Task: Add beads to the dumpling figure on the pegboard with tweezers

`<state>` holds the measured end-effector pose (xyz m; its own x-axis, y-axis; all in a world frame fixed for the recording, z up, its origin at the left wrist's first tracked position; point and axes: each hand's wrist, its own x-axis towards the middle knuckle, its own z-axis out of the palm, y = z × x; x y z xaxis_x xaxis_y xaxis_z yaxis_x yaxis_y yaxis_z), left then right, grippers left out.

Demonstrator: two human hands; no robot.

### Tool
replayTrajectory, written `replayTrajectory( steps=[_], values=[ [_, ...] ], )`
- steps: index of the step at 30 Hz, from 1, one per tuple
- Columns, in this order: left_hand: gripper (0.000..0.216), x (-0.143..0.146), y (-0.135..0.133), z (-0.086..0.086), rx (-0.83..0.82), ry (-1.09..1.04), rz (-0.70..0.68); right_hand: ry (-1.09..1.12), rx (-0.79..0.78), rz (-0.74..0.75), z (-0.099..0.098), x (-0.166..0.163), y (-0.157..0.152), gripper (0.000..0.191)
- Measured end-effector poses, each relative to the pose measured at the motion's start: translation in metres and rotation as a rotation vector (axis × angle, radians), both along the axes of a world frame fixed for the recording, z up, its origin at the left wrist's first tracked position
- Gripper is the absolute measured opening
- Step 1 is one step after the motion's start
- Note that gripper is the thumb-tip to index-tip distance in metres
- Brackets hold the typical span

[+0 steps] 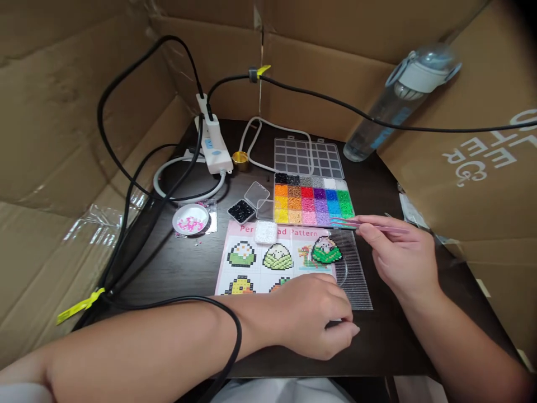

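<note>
Pink tweezers are held in my right hand, thumb and fingers pinched around them. Their tips reach over the lower right edge of a compartment box of bead colours. My left hand lies across the lower part of a printed bead pattern sheet, its fingers curled; whatever they may hold is hidden. Just beyond it, a green, white and pink bead figure with a black outline sits on a clear pegboard overlapping the sheet. A small box of white beads rests on the sheet's top edge.
A small box of black beads and a white dish of pink and white beads stand to the left. Behind are a power strip, a gold cup and a water bottle. A black cable crosses my left forearm. Cardboard walls surround the table.
</note>
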<state>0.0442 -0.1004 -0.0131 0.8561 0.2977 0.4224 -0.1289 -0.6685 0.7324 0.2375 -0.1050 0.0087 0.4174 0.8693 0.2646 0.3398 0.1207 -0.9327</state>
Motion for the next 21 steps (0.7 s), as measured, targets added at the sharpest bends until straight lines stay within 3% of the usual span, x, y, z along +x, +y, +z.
replayTrajectory(
  steps=[4,8,21],
  values=[
    [0.022,0.001,-0.001,-0.003,-0.021,-0.015,0.003,-0.189,0.007,0.212,0.024,-0.044,0.013,0.013],
    [0.023,0.001,-0.003,-0.006,-0.040,-0.006,0.008,-0.260,0.023,0.340,0.024,-0.073,0.023,0.014],
    [0.026,0.001,-0.005,-0.004,-0.018,0.119,0.026,-0.097,-0.117,0.363,0.004,-0.084,0.020,0.013]
  ],
)
